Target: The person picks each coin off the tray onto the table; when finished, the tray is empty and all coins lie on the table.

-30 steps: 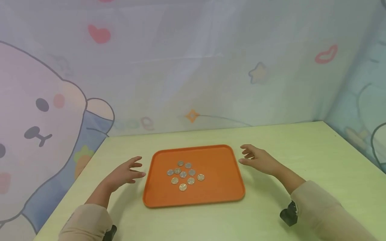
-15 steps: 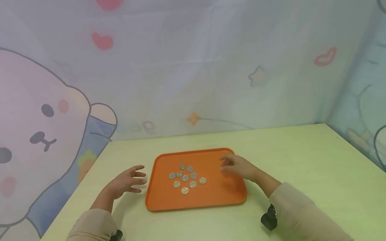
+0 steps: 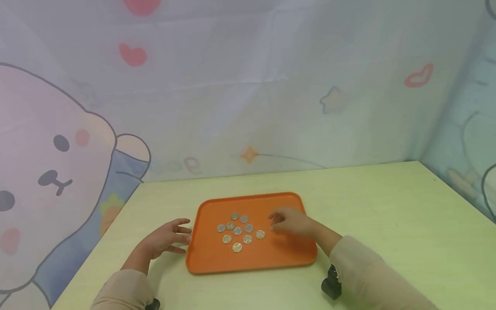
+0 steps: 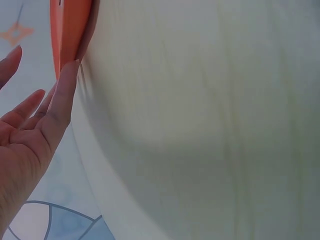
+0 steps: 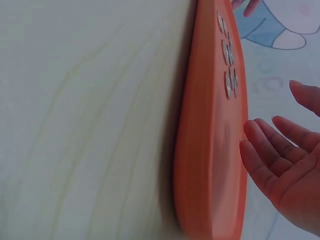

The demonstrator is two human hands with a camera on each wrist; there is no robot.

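Observation:
An orange tray (image 3: 217, 261) lies on the table with several gold and silver coins (image 3: 237, 231) grouped on its left half. The left hand (image 3: 164, 239) is at the tray's left edge, fingers spread and holding nothing; in the left wrist view a fingertip of that hand (image 4: 35, 125) meets the tray's rim (image 4: 70, 30). Over the tray's right half hovers the right hand (image 3: 290, 222), just right of the coins, its fingers relaxed and empty. The right wrist view shows that hand (image 5: 285, 165) above the tray (image 5: 195, 150), apart from the coins (image 5: 228, 52).
The pale yellow-green table (image 3: 372, 206) extends around the tray. Behind it hangs a printed cloth (image 3: 217, 107) with a bear, hearts and a star. A dark device sits at each wrist, by the beige sleeves.
The right hand has moved left from beside the tray to over its right half. My left hand has come slightly right, to the tray's edge. The camera view has shifted a little.

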